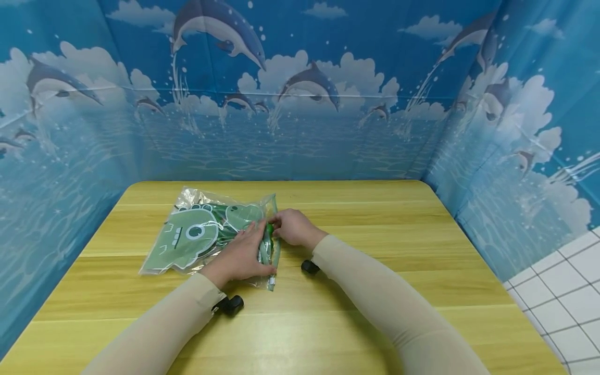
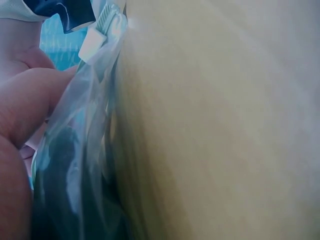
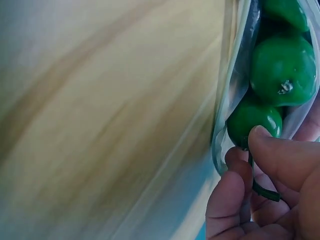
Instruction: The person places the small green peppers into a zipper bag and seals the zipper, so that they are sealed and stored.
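A clear zip bag point(image 1: 187, 234) printed with green cartoon dinosaurs lies on the table, its mouth edge facing right. My left hand point(image 1: 241, 255) rests on the bag near that edge, fingers spread forward over the plastic, thumb out toward the mouth. Inside the gaping mouth, the right wrist view shows several shiny green, round, pepper-like pieces point(image 3: 282, 70). With thumb and fingers my right hand point(image 1: 295, 229) pinches the dark stem of the nearest green pepper-like piece point(image 3: 255, 117), which sits at the bag's mouth. A pale zip slider point(image 2: 92, 44) shows at one end of the opening.
The bag lies on the left half of a yellow wood-grain table point(image 1: 375, 219). A blue curtain point(image 1: 300, 140) printed with dolphins surrounds its back and sides. White floor tiles point(image 1: 562, 297) show at the right. A small black camera point(image 1: 232, 304) is strapped at the left wrist.
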Demonstrator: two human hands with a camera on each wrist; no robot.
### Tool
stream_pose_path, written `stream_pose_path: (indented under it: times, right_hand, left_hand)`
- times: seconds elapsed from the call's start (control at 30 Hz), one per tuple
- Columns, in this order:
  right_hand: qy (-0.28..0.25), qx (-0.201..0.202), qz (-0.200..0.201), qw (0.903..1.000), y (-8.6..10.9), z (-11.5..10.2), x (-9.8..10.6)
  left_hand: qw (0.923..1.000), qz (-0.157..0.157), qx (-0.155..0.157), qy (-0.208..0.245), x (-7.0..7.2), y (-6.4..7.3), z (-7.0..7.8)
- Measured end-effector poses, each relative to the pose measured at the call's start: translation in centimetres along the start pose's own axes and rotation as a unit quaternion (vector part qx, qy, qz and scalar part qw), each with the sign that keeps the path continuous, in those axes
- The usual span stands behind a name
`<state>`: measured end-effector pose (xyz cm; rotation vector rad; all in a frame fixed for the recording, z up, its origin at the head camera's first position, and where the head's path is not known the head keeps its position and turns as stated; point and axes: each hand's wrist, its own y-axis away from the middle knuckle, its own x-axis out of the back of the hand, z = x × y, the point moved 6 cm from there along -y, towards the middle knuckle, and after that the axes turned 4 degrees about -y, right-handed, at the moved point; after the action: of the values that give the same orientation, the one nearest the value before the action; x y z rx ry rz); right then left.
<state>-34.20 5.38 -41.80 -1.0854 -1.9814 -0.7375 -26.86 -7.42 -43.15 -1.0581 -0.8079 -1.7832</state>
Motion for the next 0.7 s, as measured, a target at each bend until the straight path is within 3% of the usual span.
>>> stream_pose_path:
  times: [0.3, 0.7]
  right_hand:
    - [-0.012, 0.002, -0.01, 0.9999, 0.4, 0.2, 0.0]
    - [0.07, 0.006, 0.021, 0.9973, 1.3, 0.7, 0.9]
  left_hand:
    - [1.0, -0.001, 0.006, -0.001, -0.1, 0.0, 0.1]
    - [0.9999, -0.005, 0.009, -0.007, 0.0, 0.2, 0.2]
